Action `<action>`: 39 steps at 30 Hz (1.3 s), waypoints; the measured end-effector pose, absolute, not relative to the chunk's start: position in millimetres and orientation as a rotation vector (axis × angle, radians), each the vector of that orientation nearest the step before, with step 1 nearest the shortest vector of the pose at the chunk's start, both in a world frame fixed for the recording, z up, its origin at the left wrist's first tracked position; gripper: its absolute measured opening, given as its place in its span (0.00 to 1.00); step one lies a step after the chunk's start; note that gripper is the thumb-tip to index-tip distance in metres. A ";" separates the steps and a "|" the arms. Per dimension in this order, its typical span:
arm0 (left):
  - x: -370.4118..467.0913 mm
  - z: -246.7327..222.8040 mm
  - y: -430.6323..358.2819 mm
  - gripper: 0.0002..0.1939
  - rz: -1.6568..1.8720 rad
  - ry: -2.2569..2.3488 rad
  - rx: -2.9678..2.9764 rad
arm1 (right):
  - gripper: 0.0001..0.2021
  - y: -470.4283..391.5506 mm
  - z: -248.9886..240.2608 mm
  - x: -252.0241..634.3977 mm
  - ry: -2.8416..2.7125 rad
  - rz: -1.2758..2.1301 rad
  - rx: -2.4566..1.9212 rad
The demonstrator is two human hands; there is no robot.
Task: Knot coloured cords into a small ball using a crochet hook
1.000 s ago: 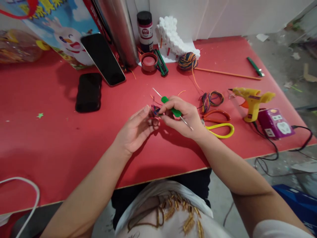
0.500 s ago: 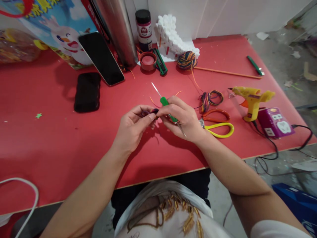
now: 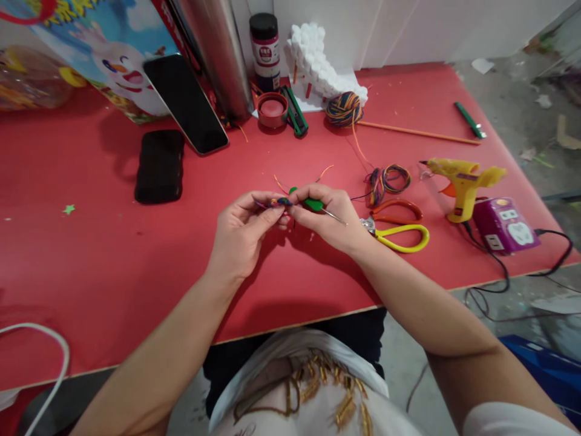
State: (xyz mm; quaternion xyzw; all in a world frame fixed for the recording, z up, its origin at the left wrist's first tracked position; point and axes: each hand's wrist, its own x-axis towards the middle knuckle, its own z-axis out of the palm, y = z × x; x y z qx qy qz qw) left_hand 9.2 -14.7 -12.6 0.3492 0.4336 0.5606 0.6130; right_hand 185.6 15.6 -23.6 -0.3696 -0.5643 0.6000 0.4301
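Observation:
A small multicoloured yarn piece [image 3: 282, 201] is pinched between the fingertips of my left hand [image 3: 245, 233]. My right hand [image 3: 329, 215] touches the same piece with its fingertips and also holds a green-handled hook tool [image 3: 314, 204], whose thin metal shaft points down to the right across the palm. Loose orange yarn ends stick out just beyond my fingers. A coil of multicoloured yarn [image 3: 376, 184] lies to the right, linked by a strand to a yarn ball [image 3: 344, 109] farther back. Scissors with red and yellow handles [image 3: 403, 237] rest beside my right wrist.
On the red table [image 3: 113, 272], a yellow glue gun [image 3: 465, 184] and purple power box [image 3: 506, 225] sit at the right. Two black phones [image 3: 160, 166], a steel cylinder [image 3: 220, 60], a dark jar [image 3: 265, 53] and a white bumpy model [image 3: 318, 60] stand farther back.
The green tool has turned in my right hand and now lies flatter, with its upper shaft no longer showing beyond the fingers. More of the yarn piece shows between my fingertips.

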 end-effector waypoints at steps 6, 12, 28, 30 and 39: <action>7.9 -10.4 -13.6 0.11 1.249 0.990 0.704 | 0.15 15.5 -26.9 188.5 -1.239 1.646 -0.895; 9.8 -14.8 -16.1 0.02 1.335 1.082 0.901 | 0.15 15.0 -35.1 186.1 -1.114 1.783 -0.848; 9.6 -7.7 -12.9 0.04 1.263 1.096 0.702 | 0.11 16.5 -22.6 187.7 -1.113 1.618 -0.876; 8.4 -7.2 -12.4 0.06 1.204 1.094 0.692 | 0.14 14.5 -20.2 191.7 -1.329 1.381 -0.885; 2.1 -7.3 -13.6 0.08 1.028 1.061 0.787 | 0.08 16.8 -18.2 195.1 -1.674 1.206 -0.822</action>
